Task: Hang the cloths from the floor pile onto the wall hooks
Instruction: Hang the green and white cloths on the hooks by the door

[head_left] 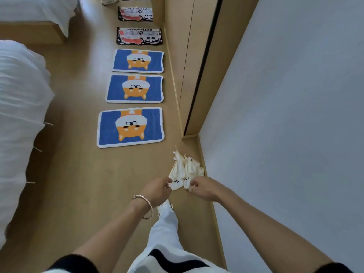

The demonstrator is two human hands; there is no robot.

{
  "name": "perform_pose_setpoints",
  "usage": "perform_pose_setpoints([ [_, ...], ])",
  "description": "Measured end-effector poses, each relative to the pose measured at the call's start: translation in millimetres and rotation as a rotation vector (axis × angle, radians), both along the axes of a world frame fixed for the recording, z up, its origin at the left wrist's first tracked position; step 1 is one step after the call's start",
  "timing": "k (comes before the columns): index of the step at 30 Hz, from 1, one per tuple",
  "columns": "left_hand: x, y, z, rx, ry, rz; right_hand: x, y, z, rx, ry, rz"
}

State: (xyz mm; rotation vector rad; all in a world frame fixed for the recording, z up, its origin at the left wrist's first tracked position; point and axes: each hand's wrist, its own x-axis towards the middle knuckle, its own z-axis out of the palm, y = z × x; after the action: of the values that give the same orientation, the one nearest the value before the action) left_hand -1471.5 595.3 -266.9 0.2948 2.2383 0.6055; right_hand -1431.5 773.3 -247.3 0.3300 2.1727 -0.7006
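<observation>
A small bunch of cream-white cloths point(185, 170) hangs between my two hands, low over the wooden floor beside the white wall. My left hand point(157, 191), with a bracelet on its wrist, pinches the left edge of the bunch. My right hand point(202, 187) pinches the right edge. The cloths carry small dark markings near my fingers, and thin loops stick out at their far ends. No wall hooks are in view.
A row of three blue dog-print mats point(131, 127) lies on the floor point(78, 174) ahead, with dark patterned mats point(138, 36) beyond. White bedding point(19, 115) bulges at the left. The white wall point(285, 115) and a wooden door frame point(189, 66) stand on the right. My white-trousered leg point(165, 229) is below.
</observation>
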Motion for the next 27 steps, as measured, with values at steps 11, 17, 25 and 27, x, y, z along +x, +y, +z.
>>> perform_pose_setpoints([
  [11, -114, 42, -85, -0.086, -0.174, 0.007, -126, 43, -102, -0.069, -0.140, -0.104],
  [17, -116, 43, -158, -0.147, -0.290, 0.112, -148, 44, -183, -0.097, -0.271, -0.073],
  [25, -165, 77, -276, -0.156, -0.271, 0.136, -176, 67, -314, -0.166, -0.311, -0.084],
  [27, -170, 87, -311, -0.147, -0.255, 0.139, -176, 75, -348, -0.173, -0.316, -0.103],
])
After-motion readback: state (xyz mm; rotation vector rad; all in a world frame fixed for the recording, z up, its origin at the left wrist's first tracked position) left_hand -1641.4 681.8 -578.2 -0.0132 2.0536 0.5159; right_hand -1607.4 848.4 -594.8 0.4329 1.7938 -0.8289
